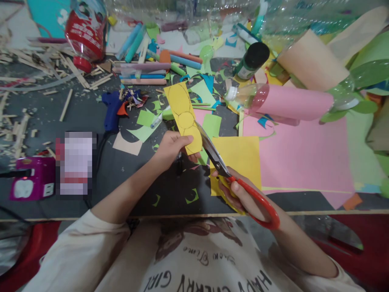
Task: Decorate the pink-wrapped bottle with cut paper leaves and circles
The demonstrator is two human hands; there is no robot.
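Observation:
A yellow paper strip point(178, 101) with a bow-like outline drawn on it is pinched in my left hand point(174, 148), thumb on top near its lower end. My right hand point(240, 194) grips the handles of red-handled scissors point(217, 160). Their blades point up and left, and the tips meet the strip's right edge beside the drawn centre circle. The strip's lower right edge is cut to a curve. Under the scissors lies a yellow paper sheet point(240, 154). Green paper scraps point(146, 118) and a white-and-green pen point(159, 118) lie close to the strip.
A blue glue gun point(111, 109) lies left, above a blurred-out phone point(78, 162) and a purple box with a cable point(33, 178). Pink paper point(306, 154) and a pink-wrapped bottle point(298, 99) are right. Markers point(142, 71), a red-labelled bottle point(86, 36) and wooden sticks point(82, 75) fill the back.

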